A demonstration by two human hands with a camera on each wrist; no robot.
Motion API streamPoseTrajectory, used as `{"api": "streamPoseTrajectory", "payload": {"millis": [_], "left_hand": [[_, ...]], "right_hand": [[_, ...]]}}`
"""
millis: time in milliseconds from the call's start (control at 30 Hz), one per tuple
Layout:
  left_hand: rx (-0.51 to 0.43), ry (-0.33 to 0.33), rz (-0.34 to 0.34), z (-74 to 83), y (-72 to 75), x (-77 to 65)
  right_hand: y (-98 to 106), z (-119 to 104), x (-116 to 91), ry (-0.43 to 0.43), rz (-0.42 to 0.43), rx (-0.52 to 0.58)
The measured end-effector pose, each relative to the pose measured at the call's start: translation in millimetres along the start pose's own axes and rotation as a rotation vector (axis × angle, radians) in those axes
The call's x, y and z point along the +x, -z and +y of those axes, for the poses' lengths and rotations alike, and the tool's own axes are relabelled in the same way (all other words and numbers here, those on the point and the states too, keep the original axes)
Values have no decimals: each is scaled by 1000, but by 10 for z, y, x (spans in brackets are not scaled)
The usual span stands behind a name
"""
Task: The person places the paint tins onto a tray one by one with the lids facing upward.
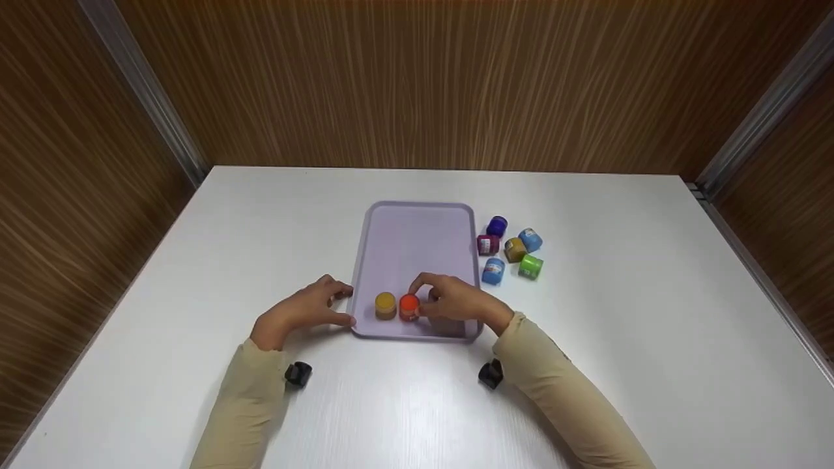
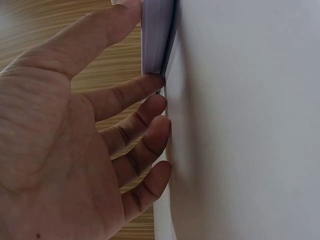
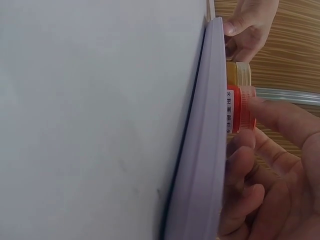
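Note:
On the lilac tray (image 1: 417,241), an upright red paint jar (image 1: 409,309) stands at the near end, pinched between the thumb and fingers of my right hand (image 1: 456,299). Its label and ribbed lid (image 3: 246,107) show in the right wrist view. Just left of it stands an upright yellow paint jar (image 1: 385,306). My left hand (image 1: 305,309) touches the tray's left edge near the front corner, thumb and index finger spread apart along the rim. In the left wrist view its other fingers (image 2: 150,137) are loosely bent beside the tray.
Right of the tray, several paint jars lie loosely grouped on the white table (image 1: 260,228): purple (image 1: 497,226), magenta (image 1: 488,245), yellow (image 1: 515,250), blue (image 1: 493,271) and green (image 1: 531,266) among them. Wood-grain panels (image 1: 417,85) stand behind the table and at its sides.

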State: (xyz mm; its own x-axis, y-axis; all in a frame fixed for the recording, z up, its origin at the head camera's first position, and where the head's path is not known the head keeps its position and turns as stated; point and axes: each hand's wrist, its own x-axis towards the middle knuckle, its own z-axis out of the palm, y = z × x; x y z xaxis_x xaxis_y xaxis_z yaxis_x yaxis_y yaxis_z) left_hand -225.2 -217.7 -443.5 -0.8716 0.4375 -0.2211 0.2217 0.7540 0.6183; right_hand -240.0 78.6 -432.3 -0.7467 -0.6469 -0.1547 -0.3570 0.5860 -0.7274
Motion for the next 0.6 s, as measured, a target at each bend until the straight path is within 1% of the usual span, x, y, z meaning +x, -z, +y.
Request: {"api": "streamPoseTrajectory", "payload": {"millis": [133,300,433,600], "left_hand": [[-8,0,3,-4,-4,-3],[6,-15,2,-1,-9,9],[11,-13,2,0,-8,12],[15,-9,8,-5,-8,3]], "right_hand": [[-7,5,-10,12,11,-1],[24,23,-28,-9,21,17],[114,42,-71,-32,35,59],[271,102,-153,-31,66,113]]}}
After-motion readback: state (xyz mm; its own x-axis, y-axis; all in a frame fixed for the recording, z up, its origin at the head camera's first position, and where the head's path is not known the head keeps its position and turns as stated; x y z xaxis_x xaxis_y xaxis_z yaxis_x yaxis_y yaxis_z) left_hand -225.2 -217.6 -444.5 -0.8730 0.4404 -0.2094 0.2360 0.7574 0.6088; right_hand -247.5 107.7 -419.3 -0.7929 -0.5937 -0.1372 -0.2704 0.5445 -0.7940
